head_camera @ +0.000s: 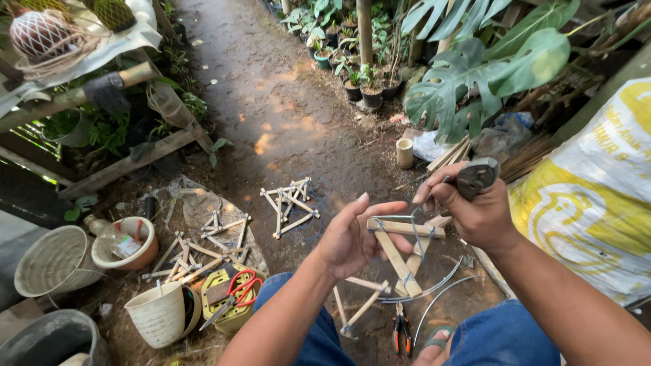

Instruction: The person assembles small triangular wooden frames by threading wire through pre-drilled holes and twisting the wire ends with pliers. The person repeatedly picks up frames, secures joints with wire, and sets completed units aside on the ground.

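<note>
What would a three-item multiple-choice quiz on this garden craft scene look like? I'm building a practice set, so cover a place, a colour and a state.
1. Where do the scissors lie?
A. on the yellow-green box
B. in the white bucket
C. on the path

2. What colour are the scissors' handles?
A. blue
B. red
C. black

3. How does the left hand hold the bamboo-stick frame?
A. flat on the ground
B. raised above the lap
C. inside a pot

Key: 1 A, they rest on the yellow-green box; 2 B, the loops are red; 3 B, the frame is up off the ground, and the right hand grips a dark tool.
</note>
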